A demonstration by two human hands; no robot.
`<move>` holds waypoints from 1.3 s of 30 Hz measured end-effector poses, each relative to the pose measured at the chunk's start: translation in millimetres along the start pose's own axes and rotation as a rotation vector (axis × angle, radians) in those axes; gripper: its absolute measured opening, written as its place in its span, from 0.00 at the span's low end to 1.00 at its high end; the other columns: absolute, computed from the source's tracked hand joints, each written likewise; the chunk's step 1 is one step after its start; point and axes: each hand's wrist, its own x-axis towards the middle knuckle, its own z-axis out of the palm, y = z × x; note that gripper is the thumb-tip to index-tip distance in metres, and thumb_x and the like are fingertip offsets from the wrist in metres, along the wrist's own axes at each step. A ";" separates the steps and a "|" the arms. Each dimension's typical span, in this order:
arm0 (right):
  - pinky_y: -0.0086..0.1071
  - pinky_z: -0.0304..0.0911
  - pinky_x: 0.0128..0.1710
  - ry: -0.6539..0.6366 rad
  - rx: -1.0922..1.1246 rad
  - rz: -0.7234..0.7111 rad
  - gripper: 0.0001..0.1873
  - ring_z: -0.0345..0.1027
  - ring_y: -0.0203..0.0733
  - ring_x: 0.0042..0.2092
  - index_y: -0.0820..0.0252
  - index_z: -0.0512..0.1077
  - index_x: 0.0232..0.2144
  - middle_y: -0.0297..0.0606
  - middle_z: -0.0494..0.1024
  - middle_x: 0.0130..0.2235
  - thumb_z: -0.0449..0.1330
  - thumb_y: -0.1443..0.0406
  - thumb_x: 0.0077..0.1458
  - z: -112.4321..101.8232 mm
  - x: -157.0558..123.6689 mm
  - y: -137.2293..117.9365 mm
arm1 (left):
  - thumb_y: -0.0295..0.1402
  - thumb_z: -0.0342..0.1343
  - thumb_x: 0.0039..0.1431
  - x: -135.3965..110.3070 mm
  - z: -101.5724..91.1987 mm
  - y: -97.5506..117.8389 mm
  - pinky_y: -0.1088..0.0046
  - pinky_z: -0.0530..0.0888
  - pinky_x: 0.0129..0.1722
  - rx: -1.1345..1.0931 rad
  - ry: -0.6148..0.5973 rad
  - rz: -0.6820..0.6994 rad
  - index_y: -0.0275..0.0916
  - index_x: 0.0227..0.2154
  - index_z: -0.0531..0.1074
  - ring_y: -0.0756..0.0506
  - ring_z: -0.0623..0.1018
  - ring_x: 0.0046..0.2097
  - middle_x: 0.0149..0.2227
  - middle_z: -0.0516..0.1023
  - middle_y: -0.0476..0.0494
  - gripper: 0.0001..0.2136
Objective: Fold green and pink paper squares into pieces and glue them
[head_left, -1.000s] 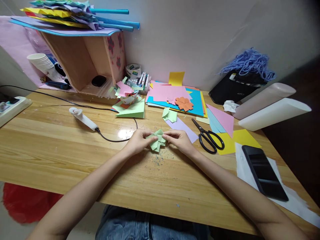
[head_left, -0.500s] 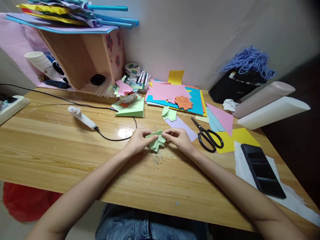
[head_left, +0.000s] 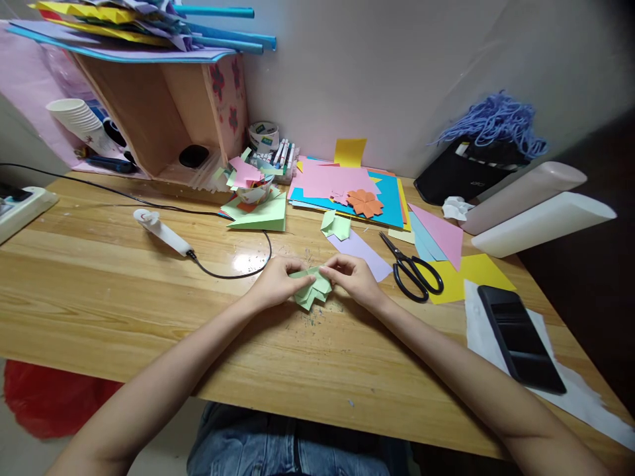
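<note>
A folded light-green paper piece (head_left: 311, 289) lies on the wooden desk (head_left: 99, 297) between both hands. My left hand (head_left: 274, 281) pinches its left side with curled fingers. My right hand (head_left: 353, 279) pinches its right upper edge, fingers bent over the paper. The two hands almost meet above the piece, and part of it is hidden under the fingers.
Black scissors (head_left: 411, 270) and a lilac strip (head_left: 361, 251) lie right of the hands. Coloured sheets with an orange paper flower (head_left: 365, 202) sit behind. A black phone (head_left: 520, 338) rests at right, a corded white tool (head_left: 161, 231) at left, a wooden box (head_left: 163, 119) behind.
The hands have pressed the green paper down slightly and drawn closer together over it; the raised top flap now lies flatter. Nothing else on the desk has moved.
</note>
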 end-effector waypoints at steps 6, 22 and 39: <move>0.27 0.56 0.25 -0.046 -0.053 0.038 0.16 0.60 0.33 0.25 0.63 0.70 0.24 0.32 0.68 0.22 0.56 0.55 0.50 0.2 1.8 -0.9 | 0.37 0.53 0.49 -0.1 0.5 -0.4 0.79 0.58 0.22 -0.038 -0.027 -0.005 0.33 0.17 0.68 0.54 0.62 0.23 0.18 0.63 0.52 0.13; 0.27 0.56 0.24 -0.192 0.003 0.139 0.18 0.61 0.32 0.22 0.64 0.71 0.20 0.33 0.70 0.19 0.56 0.55 0.50 -4.5 2.8 -2.5 | 0.40 0.53 0.49 2.7 0.5 -3.8 0.78 0.64 0.24 -0.030 0.058 -0.032 0.32 0.24 0.72 0.50 0.70 0.26 0.24 0.73 0.45 0.13; 0.25 0.47 0.21 -0.232 -0.161 0.029 0.19 0.52 0.29 0.22 0.62 0.60 0.16 0.28 0.58 0.18 0.55 0.57 0.52 -4.5 0.9 -0.8 | 0.37 0.52 0.49 0.2 -2.9 5.4 0.78 0.59 0.22 -0.020 -0.133 -0.045 0.32 0.19 0.69 0.53 0.63 0.23 0.19 0.65 0.51 0.12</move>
